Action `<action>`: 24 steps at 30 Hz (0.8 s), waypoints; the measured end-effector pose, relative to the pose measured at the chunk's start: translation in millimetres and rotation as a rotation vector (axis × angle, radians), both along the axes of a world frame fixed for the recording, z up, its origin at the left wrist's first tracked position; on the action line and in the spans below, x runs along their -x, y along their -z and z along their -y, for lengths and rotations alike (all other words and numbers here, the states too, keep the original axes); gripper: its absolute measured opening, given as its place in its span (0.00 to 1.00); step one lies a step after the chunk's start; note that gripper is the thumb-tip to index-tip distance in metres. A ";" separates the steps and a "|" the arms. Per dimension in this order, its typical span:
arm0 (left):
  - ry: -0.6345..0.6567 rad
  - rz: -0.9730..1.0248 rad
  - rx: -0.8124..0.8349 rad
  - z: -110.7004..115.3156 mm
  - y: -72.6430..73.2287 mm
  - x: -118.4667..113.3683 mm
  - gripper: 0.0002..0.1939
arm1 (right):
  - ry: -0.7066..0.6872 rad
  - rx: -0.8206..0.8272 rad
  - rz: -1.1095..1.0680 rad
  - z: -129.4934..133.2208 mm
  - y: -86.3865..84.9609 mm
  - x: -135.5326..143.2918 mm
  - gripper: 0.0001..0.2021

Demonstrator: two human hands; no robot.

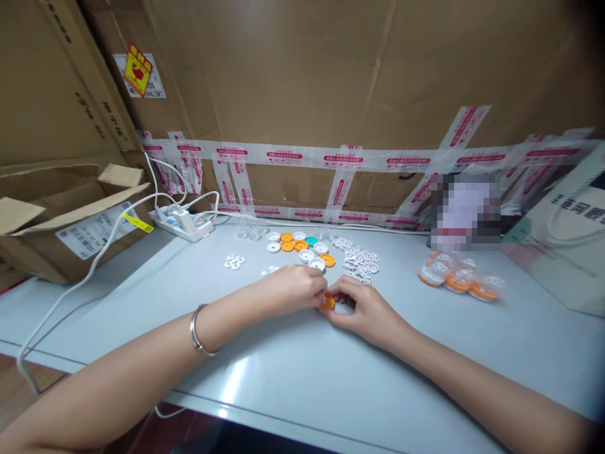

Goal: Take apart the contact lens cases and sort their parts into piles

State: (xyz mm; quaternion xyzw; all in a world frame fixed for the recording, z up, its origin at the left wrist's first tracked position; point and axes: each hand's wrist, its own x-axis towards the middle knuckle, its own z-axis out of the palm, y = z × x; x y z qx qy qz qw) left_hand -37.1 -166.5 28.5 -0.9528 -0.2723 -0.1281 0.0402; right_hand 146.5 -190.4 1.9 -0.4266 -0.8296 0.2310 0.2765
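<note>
My right hand (366,310) pinches a small orange round cap (328,303) by its edge, thumb in front and fingers behind, low over the table. Closed fingers of my left hand (300,289) reach into the cap's near side; whatever they hold is hidden. Just beyond the hands lie white round caps (273,248), orange round caps (327,260) and one green round cap (311,241). A pile of flat white wheel-like pieces (362,261) lies to their right. Several small white discs (234,261) sit farther left.
Clear plastic cups (253,231) stand at the back. Finished-looking orange-and-white domed pieces (457,277) sit at the right, by a paper bag (562,239). A power strip (182,222) with white cables and an open cardboard box (70,221) are at the left. A large carton (293,82) walls the back.
</note>
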 end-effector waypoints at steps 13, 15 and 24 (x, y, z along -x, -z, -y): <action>-0.769 -0.127 0.266 -79.5 -28.7 169.7 0.06 | -0.009 0.062 -0.016 1.5 -4.1 -3.2 0.10; -0.754 -0.125 0.297 -81.3 -23.6 175.0 0.07 | -0.014 0.062 -0.017 1.3 -2.9 -4.0 0.10; -0.745 -0.083 0.353 -83.5 -21.6 178.8 0.09 | 0.014 0.075 -0.064 0.2 -3.9 -4.5 0.11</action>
